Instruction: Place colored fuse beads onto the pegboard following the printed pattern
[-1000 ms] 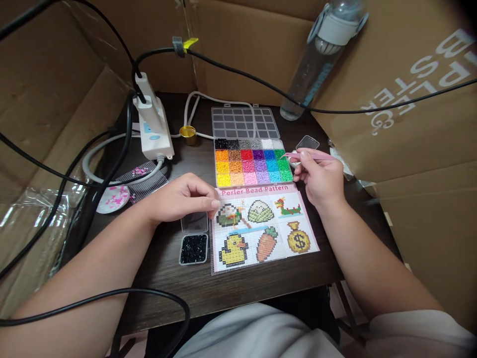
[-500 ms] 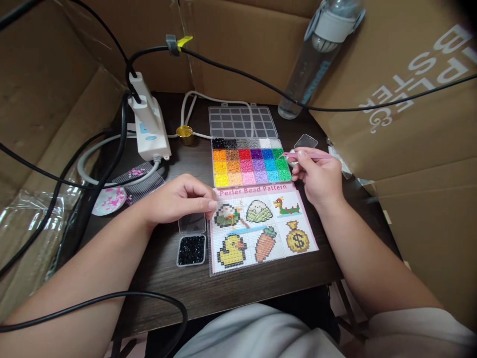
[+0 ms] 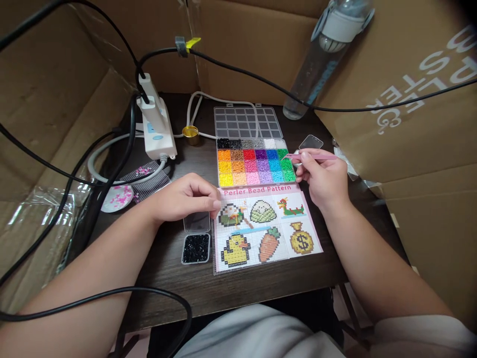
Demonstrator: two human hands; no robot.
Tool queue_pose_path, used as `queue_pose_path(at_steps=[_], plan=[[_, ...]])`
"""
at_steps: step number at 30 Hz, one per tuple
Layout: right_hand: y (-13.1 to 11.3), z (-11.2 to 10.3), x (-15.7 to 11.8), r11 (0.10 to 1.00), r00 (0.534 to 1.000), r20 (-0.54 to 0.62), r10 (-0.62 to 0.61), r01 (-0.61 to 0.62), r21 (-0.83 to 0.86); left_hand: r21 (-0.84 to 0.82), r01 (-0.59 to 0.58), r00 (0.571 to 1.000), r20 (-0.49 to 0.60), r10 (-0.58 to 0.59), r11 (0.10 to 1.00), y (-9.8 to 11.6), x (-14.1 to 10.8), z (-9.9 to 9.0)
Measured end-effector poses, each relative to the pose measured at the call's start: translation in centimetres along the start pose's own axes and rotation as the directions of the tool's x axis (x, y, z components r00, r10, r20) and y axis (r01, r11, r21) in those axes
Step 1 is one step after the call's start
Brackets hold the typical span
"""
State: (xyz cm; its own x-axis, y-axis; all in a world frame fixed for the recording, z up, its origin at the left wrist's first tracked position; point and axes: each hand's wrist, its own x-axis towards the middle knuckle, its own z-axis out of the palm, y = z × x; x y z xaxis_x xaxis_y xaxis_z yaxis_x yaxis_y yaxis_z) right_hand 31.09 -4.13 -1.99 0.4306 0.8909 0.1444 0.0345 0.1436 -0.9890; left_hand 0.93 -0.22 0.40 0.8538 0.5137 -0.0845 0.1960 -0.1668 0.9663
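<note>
Pink tweezers (image 3: 316, 156) are held in my right hand (image 3: 323, 176), their tips over the green beads at the right side of the divided bead box (image 3: 255, 184). My left hand (image 3: 190, 199) has its fingers curled together at the upper left corner of the Perler Bead Pattern sheet (image 3: 281, 238); whether anything is pinched there is too small to make out. The sheet shows a duck, a carrot, a money bag, a dragon and rice-ball shapes under a clear pegboard. Below my left hand sits a small open box of black beads (image 3: 196, 248).
A white power strip (image 3: 158, 129) with black cables stands at the back left, near a white dish of pink beads (image 3: 117, 198). A gold tape roll (image 3: 191, 134) lies behind. A water bottle (image 3: 322, 59) stands at the back right, and cardboard walls surround the table.
The whole view has shifted slightly, so things appear a little further right. Both hands keep nearly the same pose, and the tweezer tips remain over the green beads.
</note>
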Motion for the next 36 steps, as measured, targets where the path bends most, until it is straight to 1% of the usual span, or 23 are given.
queue_pose_path(at_steps=[11,17,26,36], plan=[[0.11,-0.04,-0.01,1.0,1.0,-0.001,-0.004,0.004,-0.03,0.017,0.019,1.0,-0.005,-0.019,1.0,0.25,-0.08,-0.03],[0.06,0.0,-0.03,0.997,1.0,0.022,-0.013,0.015,-0.072,0.01,0.002,1.0,0.001,-0.002,1.0,0.2,0.06,-0.04],[0.22,-0.1,0.03,0.999,1.0,0.024,-0.001,0.001,-0.038,0.014,0.018,1.0,-0.005,-0.018,1.0,0.47,-0.04,0.08],[0.13,-0.12,-0.02,0.997,0.998,0.014,-0.067,0.068,-0.048,0.018,-0.009,1.0,0.013,0.009,1.0,0.27,0.06,0.0]])
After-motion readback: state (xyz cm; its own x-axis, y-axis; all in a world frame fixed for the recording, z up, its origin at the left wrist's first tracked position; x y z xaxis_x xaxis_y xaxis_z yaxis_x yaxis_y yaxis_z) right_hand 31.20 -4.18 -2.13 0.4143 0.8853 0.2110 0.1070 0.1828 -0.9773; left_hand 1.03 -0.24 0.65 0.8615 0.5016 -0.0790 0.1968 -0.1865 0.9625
